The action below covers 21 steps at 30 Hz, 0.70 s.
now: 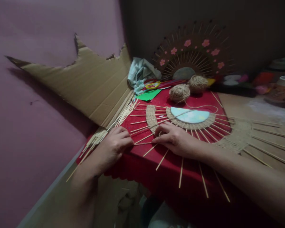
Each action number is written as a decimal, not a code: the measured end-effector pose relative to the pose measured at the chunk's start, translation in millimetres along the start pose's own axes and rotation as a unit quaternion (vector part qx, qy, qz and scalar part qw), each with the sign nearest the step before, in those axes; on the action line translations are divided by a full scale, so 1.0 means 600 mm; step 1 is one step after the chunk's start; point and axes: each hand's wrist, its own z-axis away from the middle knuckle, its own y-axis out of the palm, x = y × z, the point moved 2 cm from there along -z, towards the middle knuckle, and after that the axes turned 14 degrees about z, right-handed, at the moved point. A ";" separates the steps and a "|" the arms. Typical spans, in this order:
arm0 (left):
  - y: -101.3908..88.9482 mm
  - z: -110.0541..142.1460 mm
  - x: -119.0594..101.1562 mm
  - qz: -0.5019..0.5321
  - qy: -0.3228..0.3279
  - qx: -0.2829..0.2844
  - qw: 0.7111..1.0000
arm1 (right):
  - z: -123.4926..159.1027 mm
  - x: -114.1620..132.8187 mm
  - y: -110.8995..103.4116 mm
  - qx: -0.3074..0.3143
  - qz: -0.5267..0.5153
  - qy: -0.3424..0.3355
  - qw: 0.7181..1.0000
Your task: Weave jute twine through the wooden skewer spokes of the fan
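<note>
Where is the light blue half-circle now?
In the head view, the light blue half-circle lies right of centre over the red cloth, a woven band around its curve, beyond the right hand, near the twine balls.

Slender ribs [181, 172] of pale, bare wood, smooth and matt, radiate from a half-disc [190, 117] with a smooth, pale blue finish, like paint. The woven bands [151, 117] between them are tan twine, matt, fibrous and ridged. 2 twine balls [180, 93] look coarse and slightly hairy. A bundle of sticks [95, 141] has the same plain wood finish. The large sheet of cardboard [92, 85] is brown, dull and faintly ribbed, with ragged edges. The red cover [163, 164] looks like matt cloth; the pale rag [142, 71] is soft, crumpled fabric. The green sheet [148, 95] resembles smooth paper. Yellow scissor handles [152, 85] look like smooth plastic.
</note>
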 end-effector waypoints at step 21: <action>0.017 0.014 0.001 0.000 -0.003 -0.079 0.997 | -0.076 0.019 0.010 0.157 0.280 0.030 0.946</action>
